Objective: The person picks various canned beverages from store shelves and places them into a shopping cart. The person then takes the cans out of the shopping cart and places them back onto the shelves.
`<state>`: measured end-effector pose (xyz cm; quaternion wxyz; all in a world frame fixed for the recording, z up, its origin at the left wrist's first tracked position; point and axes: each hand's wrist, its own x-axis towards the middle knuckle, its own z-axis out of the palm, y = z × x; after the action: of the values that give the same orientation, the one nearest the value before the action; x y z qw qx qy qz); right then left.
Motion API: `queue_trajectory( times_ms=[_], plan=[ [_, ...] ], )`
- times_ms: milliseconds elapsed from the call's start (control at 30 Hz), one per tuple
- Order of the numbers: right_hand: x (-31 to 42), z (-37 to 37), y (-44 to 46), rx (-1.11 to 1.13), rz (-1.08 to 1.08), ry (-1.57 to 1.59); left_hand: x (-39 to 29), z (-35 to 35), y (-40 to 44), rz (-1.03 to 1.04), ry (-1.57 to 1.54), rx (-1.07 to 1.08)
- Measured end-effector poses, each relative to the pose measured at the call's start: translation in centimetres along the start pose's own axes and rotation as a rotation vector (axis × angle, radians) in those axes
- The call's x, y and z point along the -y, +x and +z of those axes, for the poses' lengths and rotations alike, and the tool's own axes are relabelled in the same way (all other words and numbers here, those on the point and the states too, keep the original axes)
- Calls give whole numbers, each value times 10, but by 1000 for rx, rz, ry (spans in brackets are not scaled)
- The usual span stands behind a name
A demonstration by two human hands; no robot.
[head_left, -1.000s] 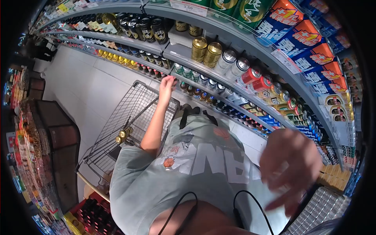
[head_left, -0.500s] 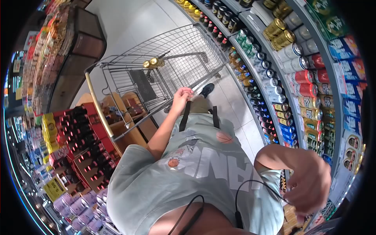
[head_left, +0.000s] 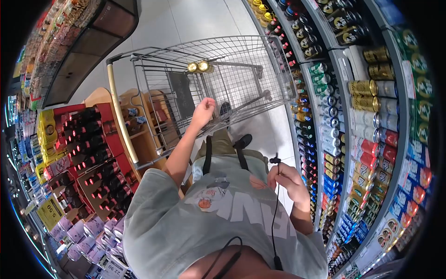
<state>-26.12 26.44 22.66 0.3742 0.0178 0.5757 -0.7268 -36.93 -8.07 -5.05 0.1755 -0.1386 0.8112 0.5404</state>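
Observation:
My right hand (head_left: pixel 289 182) pinches a thin black cable (head_left: pixel 278 209) with a small black clip (head_left: pixel 275 160) at its end, in front of my shirt. My left hand (head_left: pixel 204 112) is over the near side of the wire shopping cart (head_left: pixel 251 37), its fingers curled. Whether it touches the wire or holds anything I cannot make out. Gold-topped cans (head_left: pixel 203 66) stand together inside the cart. A dark flat panel (head_left: pixel 181 95) sits at the cart's handle end, below the pale handle bar (head_left: pixel 118 107).
Shelves of drink cans (head_left: pixel 364 95) and bottles run close along the right. Dark bottles (head_left: pixel 88 144) fill a red display at left, beside a wooden stand (head_left: pixel 155 104). A bin of packaged goods (head_left: pixel 69 42) stands at upper left. Pale floor tiles (head_left: pixel 186 18) lie beyond the cart.
My right hand has come from the lower right, by the shelf, to the front of my chest, taking the cable. My left hand has shifted slightly left. The view has turned, bringing more shelf in.

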Motion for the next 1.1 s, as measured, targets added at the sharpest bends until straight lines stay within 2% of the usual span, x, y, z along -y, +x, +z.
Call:
queue_trajectory(
  times_ms=[133, 167, 233, 333, 367, 467, 567, 667, 733, 800, 900, 1033, 1100],
  plan=[
    [75, 17, 99, 234, -121, -535, 45, -39, 69, 50, 161, -145],
    [86, 24, 125, 295, -192, -547, 52, -50, 86, -42, 211, -162],
    [102, 37, 170, 412, -330, -561, 85, -66, 124, -85, 218, -142],
    [123, 42, 218, 485, 142, -393, 97, -76, 161, -101, 202, -102],
    [100, 39, 224, 367, 87, -322, 99, -77, 169, -102, 188, -82],
    [87, 28, 241, 149, 270, -113, 107, -72, 187, -165, 169, -63],
    [69, 8, 242, 121, 366, -31, 114, -70, 200, -267, 89, -48],
    [61, -7, 226, 162, 402, 50, 129, -65, 207, -231, 155, -56],
    [66, -3, 221, 300, 158, -245, 126, -62, 202, -198, 175, -36],
    [77, 7, 221, 361, 237, -342, 116, -61, 195, -227, 149, 10],
    [61, 12, 214, 386, -18, -448, 103, -56, 180, -187, 122, -25],
    [68, 6, 185, 293, -139, -391, 82, -48, 151, -160, 141, -80],
    [69, -13, 156, 340, -140, -309, 70, -42, 131, -164, 140, -96]
  ],
)
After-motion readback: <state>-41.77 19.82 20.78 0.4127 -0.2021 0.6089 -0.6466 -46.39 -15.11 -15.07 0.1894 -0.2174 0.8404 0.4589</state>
